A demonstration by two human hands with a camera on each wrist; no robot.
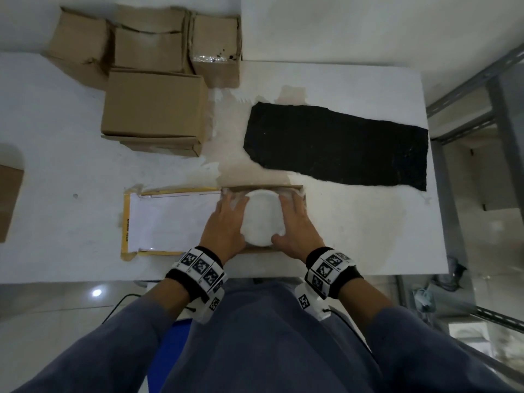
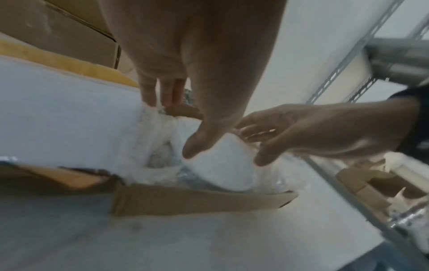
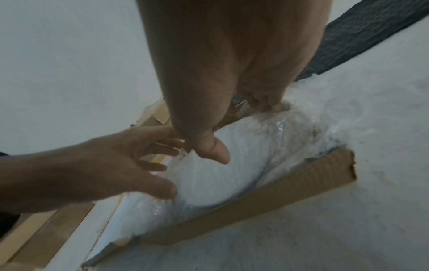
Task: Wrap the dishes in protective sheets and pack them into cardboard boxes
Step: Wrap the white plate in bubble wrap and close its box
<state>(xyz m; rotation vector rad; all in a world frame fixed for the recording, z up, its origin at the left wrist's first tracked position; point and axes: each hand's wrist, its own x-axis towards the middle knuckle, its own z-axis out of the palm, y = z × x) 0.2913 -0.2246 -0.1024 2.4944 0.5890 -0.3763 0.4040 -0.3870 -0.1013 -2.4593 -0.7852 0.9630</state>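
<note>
A white dish wrapped in a protective sheet (image 1: 262, 219) (image 2: 223, 161) (image 3: 232, 174) lies in the right part of a shallow cardboard box (image 1: 255, 250) (image 2: 197, 201) (image 3: 278, 192) near the table's front edge. My left hand (image 1: 229, 219) (image 2: 178, 124) rests against its left side, fingers straight down in the wrap and thumb on the dish. My right hand (image 1: 296, 222) (image 3: 242, 128) grips the right side, thumb on top and fingers curled into the wrap at the far edge. The dish's underside is hidden.
The box's white panel with yellow edges (image 1: 170, 219) lies flat to the left. A black sheet (image 1: 340, 146) is spread at the back right. Closed cardboard boxes (image 1: 153, 109) stand at the back left, another (image 1: 8, 199) at the left edge. A metal rack (image 1: 467, 86) is on the right.
</note>
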